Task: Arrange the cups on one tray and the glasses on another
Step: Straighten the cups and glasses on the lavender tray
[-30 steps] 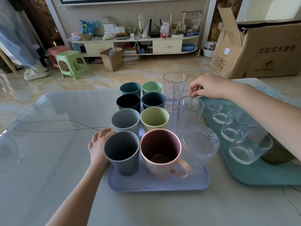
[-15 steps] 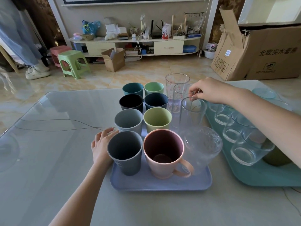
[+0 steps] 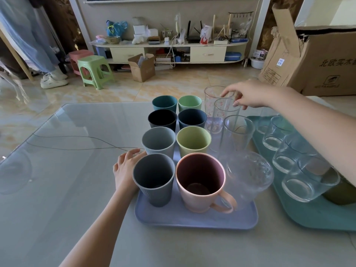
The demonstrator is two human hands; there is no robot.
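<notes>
Four glasses stand in a close row along the right side of the purple tray point(image 3: 192, 218), so the sorting is not finished: the printed glass point(image 3: 225, 116) under the right hand point(image 3: 248, 95), a taller one point(image 3: 212, 101) just behind it, a plain glass point(image 3: 236, 133) in front, and a wide frosted glass point(image 3: 248, 178) nearest the camera. The right hand hovers over the printed glass with fingers spread and loose, gripping nothing; whether a fingertip touches the rim is hard to tell. The main risk, as I judge it, is the crowding: lifting this glass at a slant could knock its neighbours, which stand touching or nearly so, and tip one against the cups point(image 3: 192, 141) beside them. Smooth glass pinched only at the rim may also slip. The left hand point(image 3: 125, 168) rests at the tray's left edge, fingers relaxed beside the grey cup point(image 3: 154, 178); if it lets go, the tray could slide on the glossy table point(image 3: 67, 189). The green tray point(image 3: 308, 214) to the right already carries several short glasses point(image 3: 308, 182) packed close, so setting another down may clink or crowd them.
</notes>
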